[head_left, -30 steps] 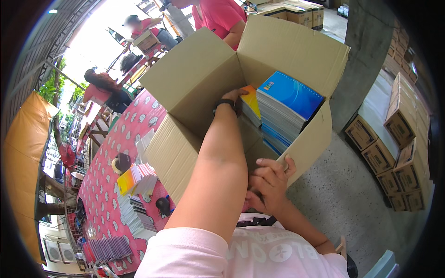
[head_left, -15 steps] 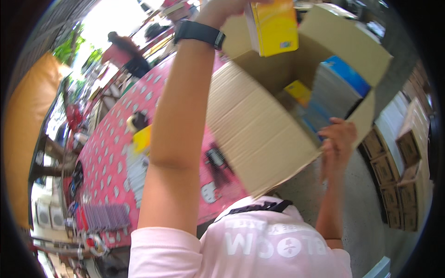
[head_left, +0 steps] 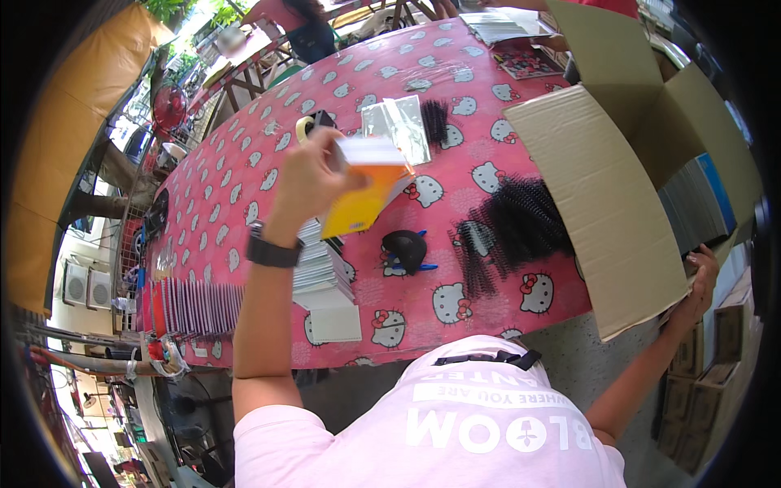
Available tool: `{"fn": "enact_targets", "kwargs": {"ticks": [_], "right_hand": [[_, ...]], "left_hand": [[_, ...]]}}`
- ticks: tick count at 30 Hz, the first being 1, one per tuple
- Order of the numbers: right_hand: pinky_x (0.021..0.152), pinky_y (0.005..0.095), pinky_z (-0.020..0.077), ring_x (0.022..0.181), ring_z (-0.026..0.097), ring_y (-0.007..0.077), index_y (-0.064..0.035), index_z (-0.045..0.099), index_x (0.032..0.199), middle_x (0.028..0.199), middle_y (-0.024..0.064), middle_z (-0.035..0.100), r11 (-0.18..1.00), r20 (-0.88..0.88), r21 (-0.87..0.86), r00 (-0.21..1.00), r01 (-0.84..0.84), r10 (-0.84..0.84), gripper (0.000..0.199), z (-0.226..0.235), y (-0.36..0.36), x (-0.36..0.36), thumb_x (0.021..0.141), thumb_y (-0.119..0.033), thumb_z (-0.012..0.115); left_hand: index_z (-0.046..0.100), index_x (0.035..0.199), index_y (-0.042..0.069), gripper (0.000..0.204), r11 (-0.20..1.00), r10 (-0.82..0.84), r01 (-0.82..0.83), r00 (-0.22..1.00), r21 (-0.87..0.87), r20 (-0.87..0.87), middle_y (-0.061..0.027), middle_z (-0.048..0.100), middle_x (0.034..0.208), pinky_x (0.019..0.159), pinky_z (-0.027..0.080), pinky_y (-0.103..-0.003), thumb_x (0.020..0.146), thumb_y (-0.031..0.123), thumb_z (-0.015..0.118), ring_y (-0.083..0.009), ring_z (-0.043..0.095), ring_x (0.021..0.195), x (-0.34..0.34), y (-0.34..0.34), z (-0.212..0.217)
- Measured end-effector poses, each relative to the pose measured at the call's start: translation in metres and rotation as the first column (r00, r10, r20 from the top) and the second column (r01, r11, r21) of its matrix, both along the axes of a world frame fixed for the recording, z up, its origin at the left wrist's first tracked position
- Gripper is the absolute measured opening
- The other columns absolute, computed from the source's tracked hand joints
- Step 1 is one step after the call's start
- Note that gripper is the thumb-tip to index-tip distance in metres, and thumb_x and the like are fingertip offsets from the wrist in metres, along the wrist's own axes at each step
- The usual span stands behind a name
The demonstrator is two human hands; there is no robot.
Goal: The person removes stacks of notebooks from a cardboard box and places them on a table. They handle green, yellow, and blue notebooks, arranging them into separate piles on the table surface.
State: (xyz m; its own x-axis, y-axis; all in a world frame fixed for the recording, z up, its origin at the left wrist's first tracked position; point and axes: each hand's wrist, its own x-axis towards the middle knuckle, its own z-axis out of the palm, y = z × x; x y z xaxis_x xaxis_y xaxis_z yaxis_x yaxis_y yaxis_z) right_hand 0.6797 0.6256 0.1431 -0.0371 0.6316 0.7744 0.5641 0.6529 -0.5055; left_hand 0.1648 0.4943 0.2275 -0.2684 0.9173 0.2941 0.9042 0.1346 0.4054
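Observation:
My left hand (head_left: 311,180), with a dark band on its wrist, is closed round a stack of yellow-orange booklets (head_left: 364,205). It holds them above the table, just over a pile of white-edged booklets (head_left: 324,272). The stack is tilted and slightly blurred. At the right, my right hand (head_left: 698,286) grips the near edge of an open cardboard box (head_left: 606,220). Inside the box stands a stack of blue-covered booklets (head_left: 701,199). Blue-handled pliers (head_left: 419,266) lie beside a dark rounded object (head_left: 404,248) on the table.
Black spiral binding coils (head_left: 521,221) lie left of the box on the pink patterned tablecloth (head_left: 447,302). Clear plastic sheets (head_left: 397,128) and a tape roll (head_left: 304,128) are farther back. Spiral-bound notebooks (head_left: 195,307) line the left edge. Another person (head_left: 297,28) stands beyond the table.
My left hand has carried the yellow booklets from above the box leftward over the table. My right hand remains at the box edge. The view has swung left.

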Motion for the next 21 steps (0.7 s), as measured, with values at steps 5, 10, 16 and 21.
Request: {"fn": "enact_targets", "kwargs": {"ticks": [5, 10, 16, 21], "right_hand": [[0.096, 0.0417, 0.0323, 0.108, 0.048, 0.0305, 0.002, 0.054, 0.086, 0.094, 0.0128, 0.056, 1.0, -0.056, -0.02, 0.998, -0.022, 0.02, 0.029, 0.001, -0.001, -0.002, 0.091, -0.015, 0.031], [0.097, 0.0411, 0.0316, 0.11, 0.047, 0.0299, 0.0023, 0.054, 0.085, 0.095, 0.0128, 0.056, 0.997, -0.117, -0.074, 0.993, 0.018, -0.027, 0.029, 0.001, -0.004, -0.005, 0.091, -0.015, 0.031], [0.098, 0.0418, 0.0317, 0.109, 0.047, 0.0304, 0.0029, 0.055, 0.085, 0.095, 0.0126, 0.056, 0.999, -0.067, -0.051, 0.998, -0.018, 0.014, 0.03, -0.001, -0.003, 0.002, 0.091, -0.015, 0.032], [0.097, 0.0415, 0.0321, 0.11, 0.047, 0.0307, 0.0029, 0.055, 0.084, 0.095, 0.0121, 0.056, 0.999, -0.093, -0.031, 0.995, -0.037, 0.034, 0.029, -0.002, -0.001, 0.002, 0.091, -0.015, 0.033]], "left_hand": [[0.053, 0.095, 0.003, 0.039, 0.992, -0.113, 0.083, 0.927, -0.097, -0.357, -0.0153, 0.06, 0.091, 0.069, 0.05, -0.038, 0.063, 0.017, 0.071, -0.032, 0.061, 0.078, 0.005, -0.01, -0.105], [0.048, 0.09, 0.003, 0.034, 0.919, -0.114, -0.043, 0.923, -0.392, -0.368, -0.0144, 0.061, 0.089, 0.069, 0.051, -0.039, 0.065, 0.015, 0.067, -0.0325, 0.062, 0.079, -0.001, 0.001, -0.149], [0.057, 0.09, 0.005, 0.045, 0.784, -0.315, 0.057, 0.895, -0.619, -0.317, -0.0148, 0.063, 0.079, 0.069, 0.051, -0.04, 0.054, 0.025, 0.076, -0.0327, 0.062, 0.079, -0.025, 0.037, -0.14], [0.059, 0.093, 0.003, 0.046, 0.832, -0.159, -0.11, 0.892, -0.544, -0.423, -0.0153, 0.064, 0.08, 0.071, 0.051, -0.04, 0.055, 0.024, 0.075, -0.0321, 0.063, 0.08, -0.022, 0.048, -0.148]]}}
